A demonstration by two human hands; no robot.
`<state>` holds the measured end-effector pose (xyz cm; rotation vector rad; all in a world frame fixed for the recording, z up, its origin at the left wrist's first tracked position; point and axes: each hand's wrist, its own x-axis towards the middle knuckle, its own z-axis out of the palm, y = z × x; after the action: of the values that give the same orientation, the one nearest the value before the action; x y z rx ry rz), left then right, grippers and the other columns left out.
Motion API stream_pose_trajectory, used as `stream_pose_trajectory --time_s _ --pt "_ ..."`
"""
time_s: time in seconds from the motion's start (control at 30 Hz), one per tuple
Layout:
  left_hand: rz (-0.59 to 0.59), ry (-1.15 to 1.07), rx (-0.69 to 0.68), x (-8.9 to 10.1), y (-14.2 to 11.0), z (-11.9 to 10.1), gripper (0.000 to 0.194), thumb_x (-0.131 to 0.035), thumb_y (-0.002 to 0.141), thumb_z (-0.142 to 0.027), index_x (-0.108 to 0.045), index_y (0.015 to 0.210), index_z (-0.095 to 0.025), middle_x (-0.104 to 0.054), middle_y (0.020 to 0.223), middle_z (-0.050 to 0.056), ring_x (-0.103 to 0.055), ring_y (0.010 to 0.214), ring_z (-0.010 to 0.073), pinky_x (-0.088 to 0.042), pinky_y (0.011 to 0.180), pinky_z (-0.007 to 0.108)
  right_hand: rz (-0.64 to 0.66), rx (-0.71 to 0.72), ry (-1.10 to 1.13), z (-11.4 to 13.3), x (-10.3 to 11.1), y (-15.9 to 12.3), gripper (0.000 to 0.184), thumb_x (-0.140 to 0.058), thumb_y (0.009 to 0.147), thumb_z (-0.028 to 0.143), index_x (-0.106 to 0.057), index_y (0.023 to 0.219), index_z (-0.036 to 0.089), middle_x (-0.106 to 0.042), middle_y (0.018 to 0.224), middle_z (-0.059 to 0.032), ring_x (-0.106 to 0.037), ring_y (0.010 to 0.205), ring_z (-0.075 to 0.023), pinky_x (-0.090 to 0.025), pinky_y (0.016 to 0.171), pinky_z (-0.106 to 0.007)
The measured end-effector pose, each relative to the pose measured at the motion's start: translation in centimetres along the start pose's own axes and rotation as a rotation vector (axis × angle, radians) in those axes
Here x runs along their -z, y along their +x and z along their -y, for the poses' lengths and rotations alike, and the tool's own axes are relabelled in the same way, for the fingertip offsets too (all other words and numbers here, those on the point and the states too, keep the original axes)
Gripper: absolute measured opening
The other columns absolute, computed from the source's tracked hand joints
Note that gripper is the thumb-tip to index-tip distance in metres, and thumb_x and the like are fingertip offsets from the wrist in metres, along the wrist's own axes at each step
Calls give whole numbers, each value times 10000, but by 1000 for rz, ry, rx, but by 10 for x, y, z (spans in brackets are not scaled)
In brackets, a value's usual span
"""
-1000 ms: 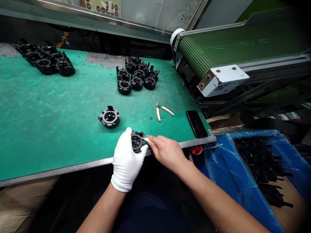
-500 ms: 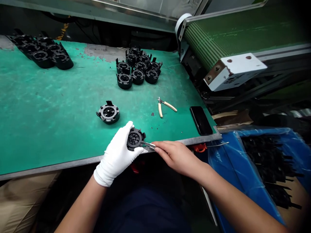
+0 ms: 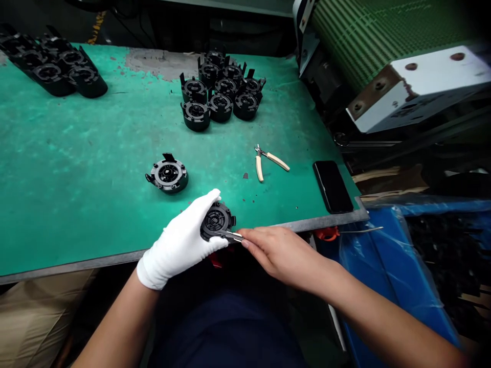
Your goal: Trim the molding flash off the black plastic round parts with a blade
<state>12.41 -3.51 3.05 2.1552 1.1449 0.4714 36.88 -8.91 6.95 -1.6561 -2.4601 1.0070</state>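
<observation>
My gloved left hand [image 3: 184,237] is wrapped around a round black plastic part [image 3: 216,220], thumb on its far side and fingers on its near side. The part's ribbed, ringed face is turned up, just above the table's front edge. Bare, my right hand [image 3: 274,250] pinches a slim pointed metal tool [image 3: 233,235]. Its tip lies over the near side of the part's face; whether it touches is too small to tell. Beyond my left hand, a similar black housing [image 3: 168,175] with upright tabs stands on the green table mat [image 3: 95,194].
Cream-handled nippers [image 3: 268,162] and a black phone [image 3: 333,187] lie to the right. Black housings stand grouped at the back middle [image 3: 220,105] and back left [image 3: 57,71]. A conveyor [image 3: 383,36] overhangs at right, above a blue plastic-lined bin [image 3: 368,271] with black parts.
The view has shifted closer to the table. The tool's tip has moved from the part's right edge farther in over its near side. Both hands keep their holds.
</observation>
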Motion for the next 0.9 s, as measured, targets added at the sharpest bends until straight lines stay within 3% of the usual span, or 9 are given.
stream_pose_trajectory --time_s 0.33,0.43,0.57,0.67,0.77,0.9 --pt "73 10 -10 5 3 2 935 -791 821 -456 -259 1568 -275 -406 1587 44 -434 1438 257 -365 1228 396 18 -1 -70 1 -2 8 305 -380 1074 330 -645 1191 234 -717 951 -38 -681 867 -219 -425 706 -319" --pt "92 5 -48 9 5 3 918 -771 838 -477 -255 1569 -272 -414 1581 56 -443 1430 269 -377 1221 409 86 80 -8 -3 9 14 271 -411 1066 317 -653 1152 230 -718 981 -37 -664 866 -202 -416 715 -306" --pt "82 -4 -67 4 5 1 848 -774 832 -497 -334 1522 -276 -491 1514 61 -513 1367 271 -433 1178 408 165 142 97 -11 29 19 253 -472 1044 325 -667 927 215 -665 819 -4 -607 758 -165 -388 678 -290" --pt "-202 34 40 -16 -2 -2 863 -805 787 -543 -394 1476 -226 -543 1434 112 -541 1324 303 -450 1153 455 112 0 412 -11 21 9 255 -461 1053 373 -672 1035 231 -606 784 15 -563 707 -136 -400 640 -267" --pt "-491 91 135 -40 -11 -5 961 -830 752 -557 -366 1492 -158 -512 1438 185 -495 1357 352 -417 1165 519 93 -264 987 4 -18 -7 357 -418 1048 516 -610 1161 237 -480 720 52 -457 548 -96 -382 477 -211" --pt "-527 107 187 -51 -16 -9 931 -817 782 -507 -344 1502 -154 -492 1453 189 -484 1366 345 -419 1160 514 72 -363 1533 40 -76 -11 396 -458 1014 580 -571 1139 221 -428 693 77 -312 455 -56 -273 369 -159"
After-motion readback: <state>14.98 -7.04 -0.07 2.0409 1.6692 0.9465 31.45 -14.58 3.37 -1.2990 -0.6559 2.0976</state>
